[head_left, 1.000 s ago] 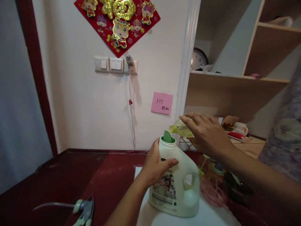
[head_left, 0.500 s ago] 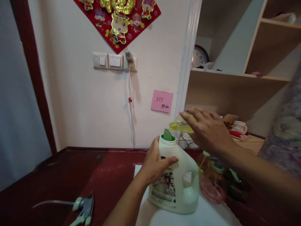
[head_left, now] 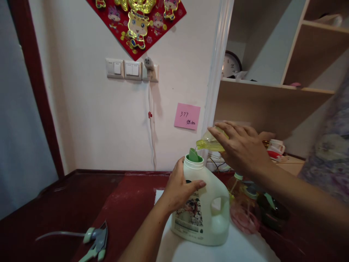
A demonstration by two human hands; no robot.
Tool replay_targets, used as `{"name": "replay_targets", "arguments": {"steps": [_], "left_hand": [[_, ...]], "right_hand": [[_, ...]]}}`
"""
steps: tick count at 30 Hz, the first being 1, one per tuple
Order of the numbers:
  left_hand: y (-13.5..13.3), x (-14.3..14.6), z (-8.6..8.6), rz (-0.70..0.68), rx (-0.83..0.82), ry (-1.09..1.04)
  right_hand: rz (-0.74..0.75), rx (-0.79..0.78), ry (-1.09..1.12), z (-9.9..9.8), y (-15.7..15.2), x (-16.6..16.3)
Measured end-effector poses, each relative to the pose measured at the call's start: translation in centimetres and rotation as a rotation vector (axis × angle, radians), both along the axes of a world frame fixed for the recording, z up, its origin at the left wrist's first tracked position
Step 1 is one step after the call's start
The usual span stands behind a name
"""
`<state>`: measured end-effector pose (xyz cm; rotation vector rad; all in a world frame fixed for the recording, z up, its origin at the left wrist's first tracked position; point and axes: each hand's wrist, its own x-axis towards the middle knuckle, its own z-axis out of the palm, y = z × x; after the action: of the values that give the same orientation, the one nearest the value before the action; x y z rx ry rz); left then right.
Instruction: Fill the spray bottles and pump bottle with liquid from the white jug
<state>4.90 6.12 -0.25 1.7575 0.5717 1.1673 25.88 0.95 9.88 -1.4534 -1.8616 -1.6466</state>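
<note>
A large white detergent jug (head_left: 209, 203) with a green pour spout (head_left: 193, 155) stands uncapped on a white cloth (head_left: 234, 249). My left hand (head_left: 178, 189) is wrapped round the jug's upper left side. My right hand (head_left: 242, 147) grips a small clear bottle of yellow liquid (head_left: 209, 142), tipped on its side with its mouth just above the jug's spout. Most of the small bottle is hidden by my fingers.
A pink bottle with a pump (head_left: 244, 214) and dark items stand right of the jug on the dark red table (head_left: 81, 196). A green-grey spray trigger with tube (head_left: 94, 242) lies front left. Behind are a wall with switches (head_left: 124, 68), a pink note (head_left: 187, 115) and wooden shelves (head_left: 272, 91).
The view has shifted slightly; both hands, the jug and the tipped bottle keep the same pose relative to each other.
</note>
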Motion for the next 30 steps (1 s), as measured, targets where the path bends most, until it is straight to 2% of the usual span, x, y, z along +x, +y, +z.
{"name": "replay_targets", "arguments": {"steps": [30], "left_hand": [[0.31,0.02,-0.4,0.004,0.022,0.003]], "right_hand": [[0.029,0.019,-0.081,0.37,-0.38,-0.73]]}}
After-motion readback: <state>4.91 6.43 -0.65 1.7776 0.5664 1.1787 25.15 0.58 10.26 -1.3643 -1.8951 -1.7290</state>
